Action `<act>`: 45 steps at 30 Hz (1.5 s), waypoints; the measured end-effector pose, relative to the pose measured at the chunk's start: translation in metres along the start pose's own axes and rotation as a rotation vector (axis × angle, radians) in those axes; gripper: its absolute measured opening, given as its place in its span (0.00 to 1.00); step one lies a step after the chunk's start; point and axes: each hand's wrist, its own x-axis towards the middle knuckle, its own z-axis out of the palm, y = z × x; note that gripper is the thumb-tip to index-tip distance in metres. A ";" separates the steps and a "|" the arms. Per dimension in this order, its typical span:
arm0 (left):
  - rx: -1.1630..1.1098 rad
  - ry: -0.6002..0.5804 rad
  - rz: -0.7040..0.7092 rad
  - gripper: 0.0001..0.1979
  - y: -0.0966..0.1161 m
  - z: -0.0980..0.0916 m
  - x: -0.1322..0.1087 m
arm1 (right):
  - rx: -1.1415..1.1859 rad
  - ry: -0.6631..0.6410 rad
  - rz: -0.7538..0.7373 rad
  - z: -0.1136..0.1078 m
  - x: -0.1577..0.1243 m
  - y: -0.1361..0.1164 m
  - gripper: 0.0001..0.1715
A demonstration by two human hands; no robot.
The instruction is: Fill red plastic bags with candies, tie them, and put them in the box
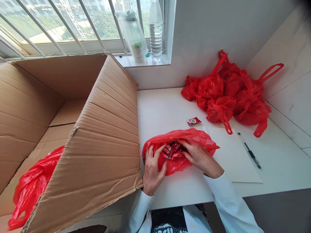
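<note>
A red plastic bag [194, 137] lies on the white table with its mouth spread wide. Inside it are several small dark-red and bright-red packets [172, 149] with printed wrappers. My left hand [153, 168] rests on the bag's left side, fingers apart, with its fingertips over the rim beside the packets. From the right, my right hand [196, 154] reaches into the mouth; its parted fingers touch the packets, and their tips are partly hidden. One loose dark-red packet [193, 121] lies on the table just behind the bag.
A large open cardboard box [109, 129] stands at the left, with another red bag [36, 184] inside. Crumpled red bags [233, 87] are piled at the back right. White paper [243, 168] and a pen [250, 151] lie at right. A water bottle [155, 32] stands on the windowsill.
</note>
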 end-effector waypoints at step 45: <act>0.208 0.114 0.195 0.07 -0.001 0.011 0.007 | 0.161 0.307 0.240 -0.012 0.006 0.008 0.18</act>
